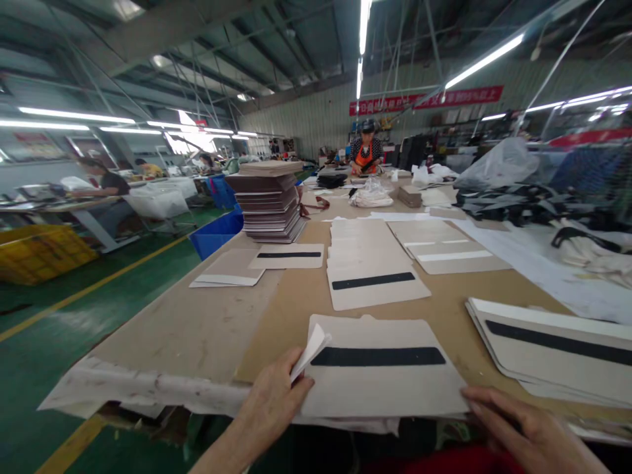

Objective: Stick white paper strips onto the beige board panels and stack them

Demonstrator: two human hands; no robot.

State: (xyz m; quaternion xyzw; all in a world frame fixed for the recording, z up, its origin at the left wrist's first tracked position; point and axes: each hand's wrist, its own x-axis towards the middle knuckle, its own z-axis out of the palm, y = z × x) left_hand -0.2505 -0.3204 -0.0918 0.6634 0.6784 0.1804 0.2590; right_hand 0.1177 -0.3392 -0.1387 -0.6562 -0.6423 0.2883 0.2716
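Observation:
A beige board panel (375, 388) with a black strip (378, 356) across it lies at the table's near edge. My left hand (277, 390) is closed on a folded white paper strip (313, 347), its thumb against the panel's left edge. My right hand (518, 421) has its fingers closed at the panel's lower right corner. Just beyond lies an overlapping row of similar beige panels (368, 243), the nearest showing its black strip. To the right is a stack of panels (548, 355), the top one with a black strip and a white band.
A tall stack of brown-edged boards (269, 204) stands at the left, near a blue bin (217, 234). More panels (444, 247) lie behind on the right. Dark fabric pieces (513, 204) are heaped farther right. A person in an orange apron (365, 155) stands at the far end.

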